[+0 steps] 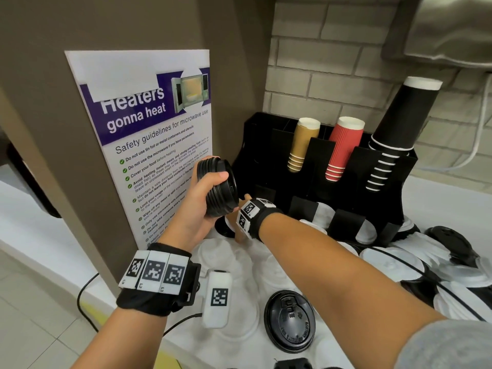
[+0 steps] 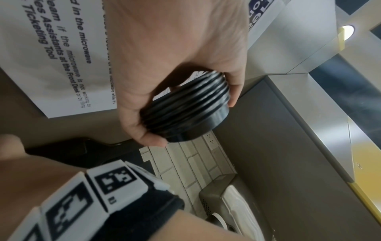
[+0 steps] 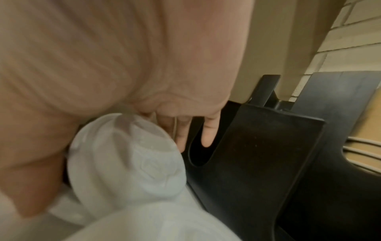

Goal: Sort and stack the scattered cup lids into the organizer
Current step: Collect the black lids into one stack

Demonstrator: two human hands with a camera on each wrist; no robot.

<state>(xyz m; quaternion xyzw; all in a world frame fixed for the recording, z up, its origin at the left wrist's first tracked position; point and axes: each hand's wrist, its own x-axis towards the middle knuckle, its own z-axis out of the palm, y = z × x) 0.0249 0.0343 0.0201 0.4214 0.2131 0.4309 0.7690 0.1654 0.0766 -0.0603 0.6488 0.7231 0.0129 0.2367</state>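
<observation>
My left hand (image 1: pixel 206 201) grips a stack of several black lids (image 1: pixel 219 187) on its side, raised in front of the black organizer (image 1: pixel 262 145). In the left wrist view, thumb and fingers of that hand (image 2: pixel 177 53) wrap the ribbed stack (image 2: pixel 185 110). My right hand (image 1: pixel 241 230) reaches under the stack, down to the counter at the organizer's left front, mostly hidden. In the blurred right wrist view, the right hand (image 3: pixel 144 146) holds a tilted white lid (image 3: pixel 123 154) between thumb and fingers, beside an organizer slot (image 3: pixel 257 154).
Brown, red and black cup stacks (image 1: pixel 343 147) stand in the organizer; white lids (image 1: pixel 324 211) fill its lower slots. White lids (image 1: pixel 239 262), a black lid (image 1: pixel 290 319) and a mixed pile (image 1: pixel 426 265) cover the counter. A tagged white block (image 1: pixel 217 298) lies near. A poster (image 1: pixel 149 145) hangs left.
</observation>
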